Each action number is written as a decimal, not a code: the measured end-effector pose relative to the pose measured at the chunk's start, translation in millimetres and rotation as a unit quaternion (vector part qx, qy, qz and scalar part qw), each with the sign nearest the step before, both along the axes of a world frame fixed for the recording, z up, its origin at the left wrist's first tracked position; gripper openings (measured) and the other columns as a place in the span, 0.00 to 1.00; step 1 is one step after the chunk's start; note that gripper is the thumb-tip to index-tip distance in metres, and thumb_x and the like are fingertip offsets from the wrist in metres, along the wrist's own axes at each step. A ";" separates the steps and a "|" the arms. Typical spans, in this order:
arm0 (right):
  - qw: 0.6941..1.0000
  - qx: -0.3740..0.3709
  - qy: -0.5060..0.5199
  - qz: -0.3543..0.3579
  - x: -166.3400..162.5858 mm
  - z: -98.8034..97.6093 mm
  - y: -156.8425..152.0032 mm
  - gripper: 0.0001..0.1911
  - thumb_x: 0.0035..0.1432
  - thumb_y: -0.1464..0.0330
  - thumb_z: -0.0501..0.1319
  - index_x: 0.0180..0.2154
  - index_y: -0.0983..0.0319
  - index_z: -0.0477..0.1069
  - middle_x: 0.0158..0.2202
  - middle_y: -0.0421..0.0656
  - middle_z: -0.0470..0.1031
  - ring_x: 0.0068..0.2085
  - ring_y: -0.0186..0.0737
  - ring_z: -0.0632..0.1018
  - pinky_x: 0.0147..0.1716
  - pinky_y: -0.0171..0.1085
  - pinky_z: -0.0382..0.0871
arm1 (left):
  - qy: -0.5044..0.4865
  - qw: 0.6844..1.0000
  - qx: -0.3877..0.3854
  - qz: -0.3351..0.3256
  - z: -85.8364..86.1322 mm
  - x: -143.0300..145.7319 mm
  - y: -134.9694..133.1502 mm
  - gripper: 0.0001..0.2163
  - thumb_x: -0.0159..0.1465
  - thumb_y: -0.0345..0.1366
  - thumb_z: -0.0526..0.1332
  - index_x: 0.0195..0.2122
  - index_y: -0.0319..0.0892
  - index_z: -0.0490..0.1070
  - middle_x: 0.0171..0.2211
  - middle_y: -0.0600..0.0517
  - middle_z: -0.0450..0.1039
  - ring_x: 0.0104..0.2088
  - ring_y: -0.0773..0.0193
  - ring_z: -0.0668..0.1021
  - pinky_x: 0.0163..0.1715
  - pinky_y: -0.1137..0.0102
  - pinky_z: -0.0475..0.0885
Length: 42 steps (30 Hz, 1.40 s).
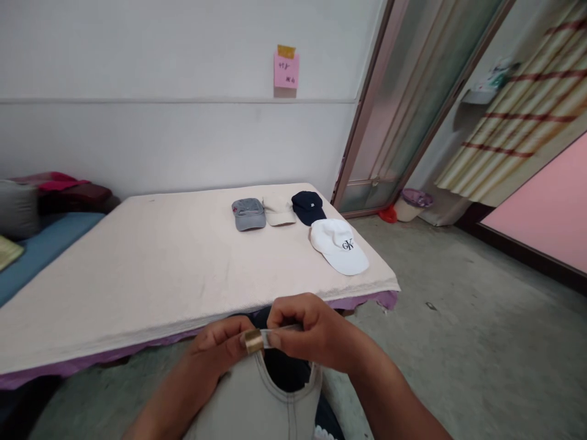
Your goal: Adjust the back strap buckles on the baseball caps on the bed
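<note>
I hold a beige cap [257,400] low in front of me, back side up, its rear opening showing. My left hand [220,351] pinches the brass buckle [254,341] of the cap's strap. My right hand [312,333] is closed on the thin strap [287,330] just right of the buckle. On the low table [137,269] ahead lie a grey cap [248,214], a cream cap [278,211], a navy cap [308,206] and a white cap with a black logo [338,245].
The cloth-covered table has a purple edge along its front. A blue mattress [41,250] with folded bedding lies at the left. A pink note [286,69] sticks to the white wall. A sliding door [403,104] and bare concrete floor [481,342] are at the right.
</note>
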State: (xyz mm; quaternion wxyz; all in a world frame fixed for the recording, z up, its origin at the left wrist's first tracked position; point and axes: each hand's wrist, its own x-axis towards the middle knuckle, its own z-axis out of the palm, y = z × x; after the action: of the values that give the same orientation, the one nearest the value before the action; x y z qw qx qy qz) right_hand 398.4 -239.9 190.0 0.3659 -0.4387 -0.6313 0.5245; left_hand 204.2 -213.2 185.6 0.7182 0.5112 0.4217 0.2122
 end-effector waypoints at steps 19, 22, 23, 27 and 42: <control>0.991 -0.073 0.108 -0.002 -3.7 0.5 -0.6 0.09 0.54 0.66 0.60 0.27 0.64 0.66 0.18 0.33 0.58 0.19 0.25 0.58 0.17 0.28 0.49 | -0.040 0.998 -0.050 0.006 3.1 1.8 -2.0 0.13 0.54 0.43 0.65 0.25 0.39 0.67 0.17 0.60 0.57 0.18 0.75 0.56 0.18 0.76 0.49; 0.988 -0.085 0.129 0.005 -4.9 -3.4 -0.5 0.10 0.54 0.65 0.61 0.26 0.65 0.66 0.17 0.34 0.58 0.19 0.25 0.58 0.16 0.28 0.49 | -0.052 0.997 -0.053 -0.010 2.6 0.6 -2.5 0.14 0.54 0.44 0.65 0.25 0.39 0.65 0.18 0.59 0.57 0.19 0.75 0.57 0.19 0.75 0.50; 0.987 -0.086 0.138 0.009 -5.3 -4.8 -0.5 0.10 0.54 0.65 0.61 0.26 0.65 0.66 0.17 0.34 0.59 0.19 0.25 0.58 0.16 0.28 0.49 | -0.051 0.997 -0.053 -0.015 2.5 0.3 -2.5 0.14 0.54 0.45 0.65 0.25 0.39 0.65 0.18 0.59 0.57 0.19 0.74 0.57 0.19 0.75 0.50; 0.972 -0.106 0.207 0.037 -6.2 -9.8 -0.3 0.11 0.54 0.64 0.62 0.27 0.65 0.67 0.17 0.33 0.58 0.18 0.24 0.57 0.16 0.27 0.49 | -0.032 0.999 -0.037 -0.015 4.6 0.4 -1.8 0.15 0.54 0.46 0.64 0.25 0.39 0.65 0.17 0.60 0.56 0.18 0.75 0.55 0.19 0.75 0.48; 0.944 -0.157 0.287 0.052 -8.0 -15.0 3.6 0.12 0.50 0.65 0.66 0.28 0.66 0.67 0.16 0.33 0.60 0.17 0.23 0.57 0.14 0.27 0.46 | -0.030 0.999 -0.026 -0.003 15.0 7.8 -1.6 0.13 0.54 0.44 0.65 0.23 0.39 0.68 0.20 0.57 0.60 0.21 0.71 0.59 0.21 0.75 0.54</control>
State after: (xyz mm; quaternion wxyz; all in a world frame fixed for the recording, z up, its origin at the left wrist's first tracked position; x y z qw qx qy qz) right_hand 390.5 -236.4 175.0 0.4298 -0.2881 -0.4316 0.7389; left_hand 212.0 -214.8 200.7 0.7443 0.4869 0.4037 0.2146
